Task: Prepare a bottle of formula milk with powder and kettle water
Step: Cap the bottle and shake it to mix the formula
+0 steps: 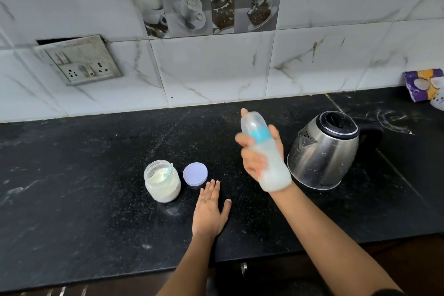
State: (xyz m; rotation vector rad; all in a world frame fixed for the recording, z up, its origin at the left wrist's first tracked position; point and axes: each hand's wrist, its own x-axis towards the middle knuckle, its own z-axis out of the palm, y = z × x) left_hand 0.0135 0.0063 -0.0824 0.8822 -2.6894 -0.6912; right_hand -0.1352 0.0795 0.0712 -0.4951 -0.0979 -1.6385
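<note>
Farthest left of the kettle (324, 151), the open jar of powder (162, 181) stands upright on the black counter (96, 175), with a pale scoop (170, 170) leaning inside it. Its lilac lid (195, 174) lies flat on the counter, one step nearer the kettle and just beside the jar.

Next towards the kettle is my left hand (210, 211). It lies palm down on the counter with the fingers straight and the thumb spread, holding nothing. Its fingertips reach close to the lid, and I cannot tell whether they touch it. It is well apart from the bottle.

Just left of the kettle, my right hand (254, 158) is raised off the counter with its fingers wrapped round the baby bottle (274, 166). The bottle is tilted, its clear cap pointing up and away from me and its base down by my wrist. It has a blue ring below the cap and cloudy white liquid in the body, and it looks blurred. It sits in front of the kettle's spout side and clear of the counter.

The steel kettle itself stands on the counter with its black lid down. Far right of it, against the wall, lies a purple and yellow packet (422, 84).
</note>
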